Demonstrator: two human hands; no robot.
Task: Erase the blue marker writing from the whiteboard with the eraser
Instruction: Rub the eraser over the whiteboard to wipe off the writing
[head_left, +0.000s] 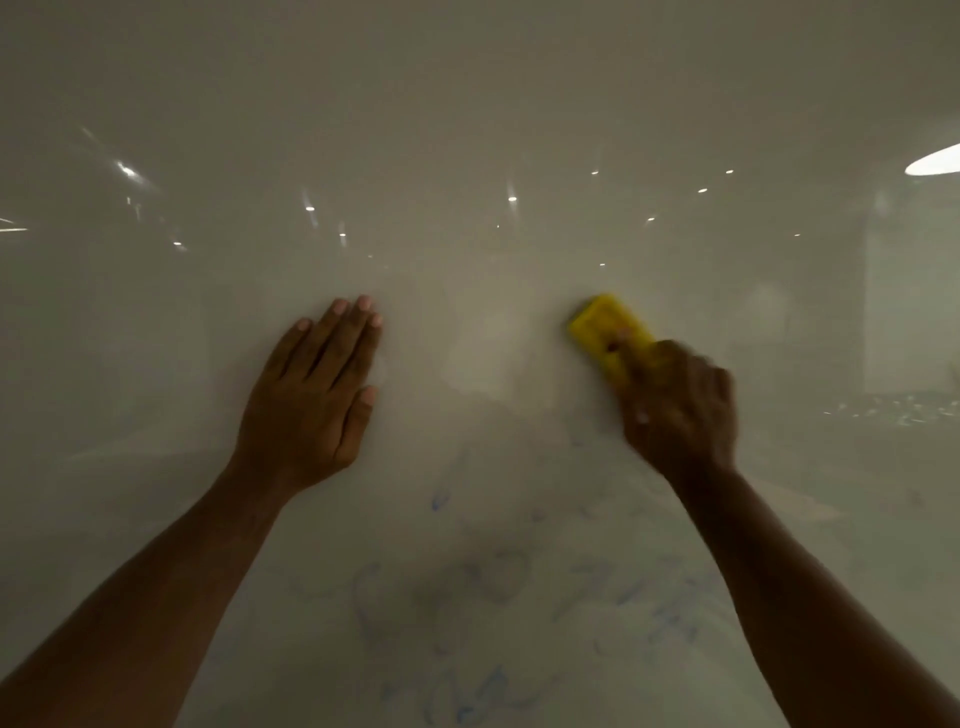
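Note:
A glossy whiteboard (467, 130) fills the whole view. My right hand (680, 410), blurred by motion, grips a yellow eraser (602, 327) and presses it flat on the board at centre right. My left hand (317, 395) lies flat on the board to the left, fingers together, holding nothing. Faint, smeared blue marker writing (467, 613) spreads over the lower middle of the board, below and between both hands. A short blue stroke (440, 500) stands out above the smears.
Reflections of ceiling lights (511, 198) dot the upper board, with a bright oval glare (935, 161) at the right edge. My two forearms reach in from the bottom corners.

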